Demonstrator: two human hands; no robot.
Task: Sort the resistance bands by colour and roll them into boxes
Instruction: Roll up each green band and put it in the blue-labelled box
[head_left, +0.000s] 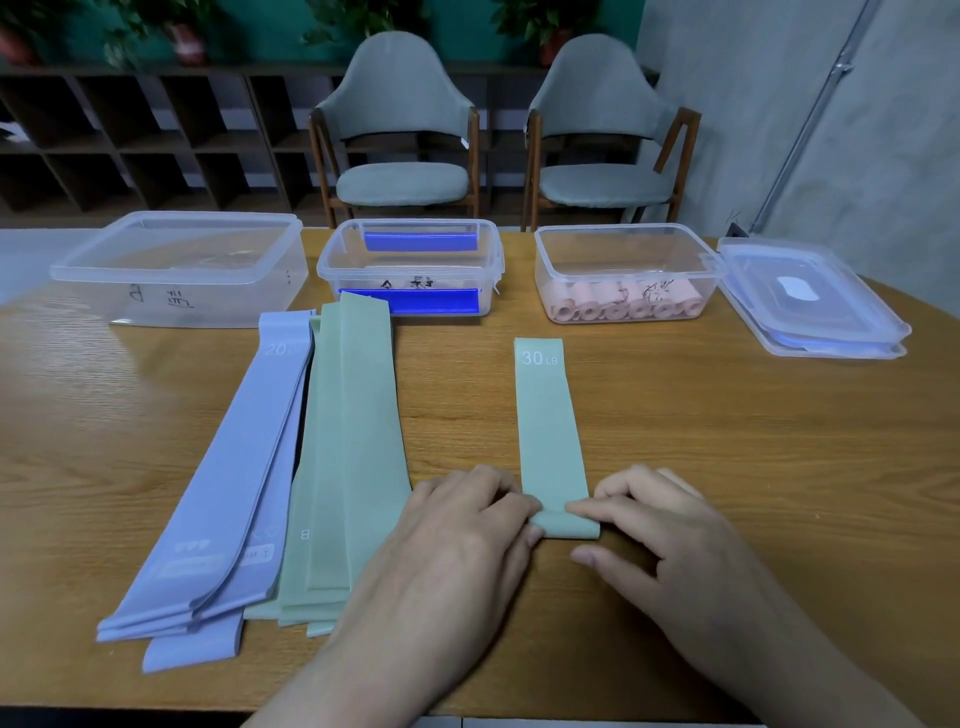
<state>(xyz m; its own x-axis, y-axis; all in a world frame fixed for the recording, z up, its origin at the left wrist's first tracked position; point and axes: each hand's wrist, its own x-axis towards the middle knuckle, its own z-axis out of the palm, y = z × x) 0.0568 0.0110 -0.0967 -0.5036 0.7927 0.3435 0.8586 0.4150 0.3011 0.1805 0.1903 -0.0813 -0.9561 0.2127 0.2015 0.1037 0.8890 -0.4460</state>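
pink colour: looks finished; the right box (626, 270) holds a row of rolled pink bands (626, 306) along its front wall, and no pink band lies loose on the surface (727, 441)
green colour: just begun; one green band (550, 431) marked 30 lb lies flat and alone, running away from the person, its near end turned over into a first small fold
left hand (462, 530): fingers curled, pinching the left side of that folded end
right hand (654, 525): fingers curled the same way, pinching the right side of the fold, thumb tucked below it
green pile (353, 441): several more green bands stacked flat to the left of the hands, none rolled
lilac pile (228, 478): several lilac bands, one marked 20, fanned out just left of the green pile and partly under it, none rolled
middle box (410, 265): open, no rolls visible in it; blue glare on its walls, handwritten label unreadable
left box (182, 265): open, looks empty, handwriting on the front
lids (810, 306): stacked at the far right, just beside the pink box
judged progress: roughly a third done; one colour boxed, two colours sorted into piles but left to roll, and which box takes green cannot be told
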